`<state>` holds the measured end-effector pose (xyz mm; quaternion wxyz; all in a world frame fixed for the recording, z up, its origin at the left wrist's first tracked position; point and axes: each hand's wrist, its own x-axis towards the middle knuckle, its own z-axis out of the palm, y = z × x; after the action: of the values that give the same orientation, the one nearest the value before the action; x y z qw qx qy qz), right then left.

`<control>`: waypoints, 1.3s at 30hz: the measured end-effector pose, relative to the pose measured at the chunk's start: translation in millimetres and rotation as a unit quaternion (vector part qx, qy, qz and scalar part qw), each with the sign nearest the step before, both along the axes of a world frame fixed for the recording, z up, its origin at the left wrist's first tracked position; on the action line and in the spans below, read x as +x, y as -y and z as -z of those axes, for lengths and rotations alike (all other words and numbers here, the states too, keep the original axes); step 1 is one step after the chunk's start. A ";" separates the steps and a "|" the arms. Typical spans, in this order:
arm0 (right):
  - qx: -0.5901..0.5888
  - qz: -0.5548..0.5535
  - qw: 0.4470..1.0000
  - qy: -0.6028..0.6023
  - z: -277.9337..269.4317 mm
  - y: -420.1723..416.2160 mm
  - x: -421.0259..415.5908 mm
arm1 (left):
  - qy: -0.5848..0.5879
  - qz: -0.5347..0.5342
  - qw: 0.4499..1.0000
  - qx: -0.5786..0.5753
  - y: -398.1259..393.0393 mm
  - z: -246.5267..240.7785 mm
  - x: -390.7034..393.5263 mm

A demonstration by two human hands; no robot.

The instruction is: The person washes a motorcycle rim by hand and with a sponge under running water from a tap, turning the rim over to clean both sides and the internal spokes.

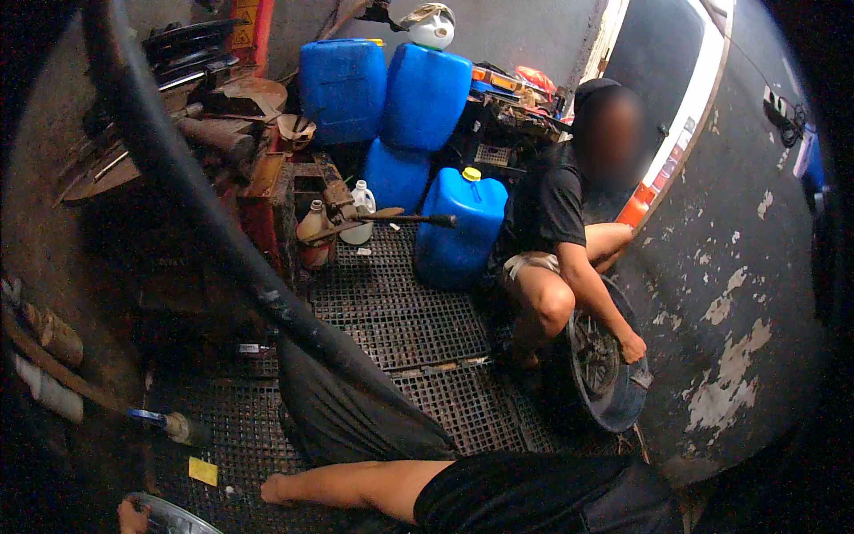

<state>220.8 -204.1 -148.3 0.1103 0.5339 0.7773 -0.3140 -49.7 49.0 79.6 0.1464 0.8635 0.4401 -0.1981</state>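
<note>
At the lower left edge, a hand [132,517] is at the rim of a clear basin [180,515], which the frame's border cuts off. Whose hand it is, and whether left or right, I cannot tell. No other hand near me shows. A bare limb [360,488] reaches leftward from black clothing [534,494] along the bottom. To the right, a crouching person [557,193] has a hand [632,347] over a dark basin [624,407]. A spoked wheel-like part [597,357] sits in that basin.
Black grid mats [387,314] cover the floor. A dark curved tube [220,233] crosses the near left. Several blue jerrycans [460,227] stand at the back beside bottles [360,213]. A cluttered metal bench [267,173] is at left. A yellow piece [203,471] lies on the mat.
</note>
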 end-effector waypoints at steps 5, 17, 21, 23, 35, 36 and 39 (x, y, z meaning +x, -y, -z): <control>0.051 0.027 0.998 0.006 -43.8 4.0 -9.8 | 0.017 -0.040 0.999 0.013 -6.3 -3.8 -32.4; -0.025 0.005 1.000 -0.019 10.5 -13.3 -6.3 | -0.026 -0.039 0.999 0.021 -12.4 10.0 -13.6; 0.061 0.047 0.997 0.008 -10.7 1.4 -13.1 | 0.002 -0.058 0.997 0.044 -10.1 19.0 -44.7; 0.045 0.043 0.998 0.002 -19.0 9.5 -16.3 | 0.023 -0.068 0.996 0.054 -11.0 28.9 -53.1; -0.088 0.027 0.996 0.007 -55.4 36.5 -13.5 | 0.138 -0.071 0.980 0.128 70.3 -0.2 -24.3; -0.096 0.010 0.995 0.005 -34.9 38.6 0.4 | 0.192 -0.064 0.972 0.118 70.1 5.0 -10.1; -0.055 -0.014 0.997 -0.043 37.3 34.5 17.6 | 0.218 -0.069 0.964 0.137 85.0 5.1 -23.0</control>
<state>238.5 -238.6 -185.6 0.1106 0.5022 0.7703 -0.3770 -72.7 -36.0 74.5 0.1323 0.8651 0.4791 0.0677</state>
